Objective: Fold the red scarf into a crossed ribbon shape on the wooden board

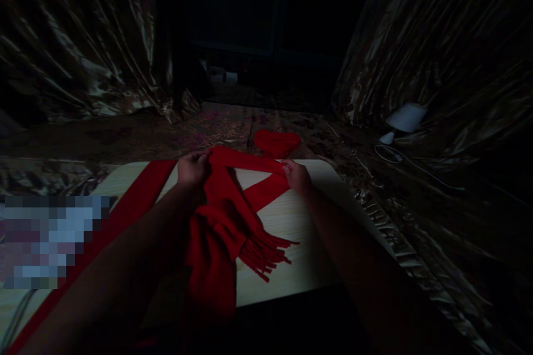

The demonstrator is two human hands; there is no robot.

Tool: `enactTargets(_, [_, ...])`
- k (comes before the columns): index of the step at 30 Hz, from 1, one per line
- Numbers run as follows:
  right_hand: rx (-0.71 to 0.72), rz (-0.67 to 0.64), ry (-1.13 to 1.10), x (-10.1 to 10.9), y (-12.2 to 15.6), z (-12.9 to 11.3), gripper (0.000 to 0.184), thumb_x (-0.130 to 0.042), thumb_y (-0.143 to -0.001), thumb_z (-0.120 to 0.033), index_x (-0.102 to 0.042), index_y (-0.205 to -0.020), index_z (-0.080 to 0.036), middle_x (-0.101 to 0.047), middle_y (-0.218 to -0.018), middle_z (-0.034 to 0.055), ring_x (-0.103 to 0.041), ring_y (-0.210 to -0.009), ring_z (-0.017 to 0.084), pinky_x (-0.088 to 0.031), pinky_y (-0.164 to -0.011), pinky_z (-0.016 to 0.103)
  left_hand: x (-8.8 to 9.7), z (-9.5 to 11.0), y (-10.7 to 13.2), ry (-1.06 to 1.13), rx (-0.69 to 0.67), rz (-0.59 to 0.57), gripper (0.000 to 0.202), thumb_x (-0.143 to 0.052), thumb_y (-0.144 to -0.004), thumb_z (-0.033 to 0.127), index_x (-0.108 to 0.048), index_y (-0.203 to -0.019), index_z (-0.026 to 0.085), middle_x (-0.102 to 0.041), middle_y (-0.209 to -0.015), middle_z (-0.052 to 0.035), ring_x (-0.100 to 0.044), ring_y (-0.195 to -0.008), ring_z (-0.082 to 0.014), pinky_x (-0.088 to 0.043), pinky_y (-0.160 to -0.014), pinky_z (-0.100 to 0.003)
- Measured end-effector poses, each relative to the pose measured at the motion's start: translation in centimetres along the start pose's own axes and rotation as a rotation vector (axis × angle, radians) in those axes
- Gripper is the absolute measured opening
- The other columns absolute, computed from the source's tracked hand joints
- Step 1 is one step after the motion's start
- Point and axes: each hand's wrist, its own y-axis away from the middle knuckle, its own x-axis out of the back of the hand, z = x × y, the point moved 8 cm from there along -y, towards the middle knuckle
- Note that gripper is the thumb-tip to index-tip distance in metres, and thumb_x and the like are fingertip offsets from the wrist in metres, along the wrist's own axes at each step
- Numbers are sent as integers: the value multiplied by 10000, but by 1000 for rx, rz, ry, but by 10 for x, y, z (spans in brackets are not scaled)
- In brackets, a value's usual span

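A long red scarf with a fringed end lies in folds over the pale wooden table. My left hand is closed on the scarf near the far edge of the table. To its right, my right hand pinches the same scarf, and a band of it stretches between both hands. The fringe points right on the tabletop, and a wide fold hangs over the near edge. Another red strip runs along the left, partly behind my left forearm; whether it joins the scarf is hidden.
Beyond the table, a bunched red cloth item rests on a patterned cover. A small white lamp with a cord stands at the right. Curtains hang on both sides. A pixelated patch covers something at the left. The room is dark.
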Motion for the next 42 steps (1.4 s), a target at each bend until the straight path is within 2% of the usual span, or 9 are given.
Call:
enactTargets(4, [17,32,0,4,-3,0,341,-447,-988,-238,-633,-1274,-243,-723,-1152,53,-652,-1022,191,-467,-898,267,-10,13,4,-388,-194,-141,422,-523,-864,335,-705,-1191,139,-743,-1100,-134,-694,-968,-250,-529,-823,-302])
enactTargets(9, [84,115,188,17,8,-18,310,-493,-972,-282,-635,-1229,-182,-656,-1180,134,-585,-1081,242,-430,-947,320,-26,52,42,-734,-578,-185,538,-571,-863,376,-606,-1346,142,-514,-1484,-167,-428,-1390,-345,-309,-1165,-473])
enactTargets(13, [240,9,219,6,25,-46,222,-488,-958,-233,-679,-1061,-187,-669,-1076,108,-581,-1036,226,-421,-939,305,-57,69,93,-693,-802,-557,469,-431,-964,415,-643,-1325,203,-618,-1384,-104,-503,-1334,-263,-337,-1162,-413])
enactTargets(17, [316,-172,202,-9,32,-60,169,-563,-930,-275,-706,-994,-213,-697,-1014,64,-609,-949,207,-442,-875,289,-78,56,130,-666,-871,-820,618,-486,-954,510,-420,-1525,284,-386,-1595,-70,-334,-1477,-259,-238,-1218,-455])
enactTargets(22, [285,-64,342,11,19,-62,244,-531,-916,-191,-686,-1105,-189,-673,-1131,123,-565,-1085,249,-431,-947,338,-87,33,135,-763,-837,-854,564,-445,-979,526,-399,-1520,373,-247,-1643,-62,-227,-1518,-289,-159,-1215,-561])
enactTargets(26, [275,-121,492,6,7,-59,314,-567,-876,-190,-654,-1175,-156,-644,-1185,174,-575,-1112,298,-464,-927,389,-88,30,132,-787,-835,-869,532,-454,-975,537,-438,-1490,406,-238,-1647,-42,-206,-1524,-282,-146,-1216,-555])
enactTargets(30, [3,-126,470,3,-3,-37,314,-505,-910,-175,-628,-1195,-127,-677,-1124,208,-674,-979,280,-505,-829,361,-89,27,131,-799,-869,-859,555,-444,-974,554,-399,-1510,416,-226,-1653,-39,-190,-1529,-273,-136,-1218,-544])
enactTargets(35, [-297,38,269,14,-10,-10,302,-445,-968,-268,-637,-1153,-127,-720,-1048,207,-705,-950,284,-510,-791,344,-90,23,130,-811,-885,-840,608,-418,-971,589,-346,-1542,393,-229,-1652,-39,-194,-1529,-270,-130,-1222,-528])
enactTargets(42, [-216,-131,228,-1,-12,-8,317,-651,-873,-411,-644,-1080,-172,-733,-1078,119,-690,-1006,228,-480,-771,245,-89,24,128,-795,-845,-837,703,-426,-955,607,-286,-1578,315,-234,-1652,-63,-203,-1526,-286,-128,-1225,-536])
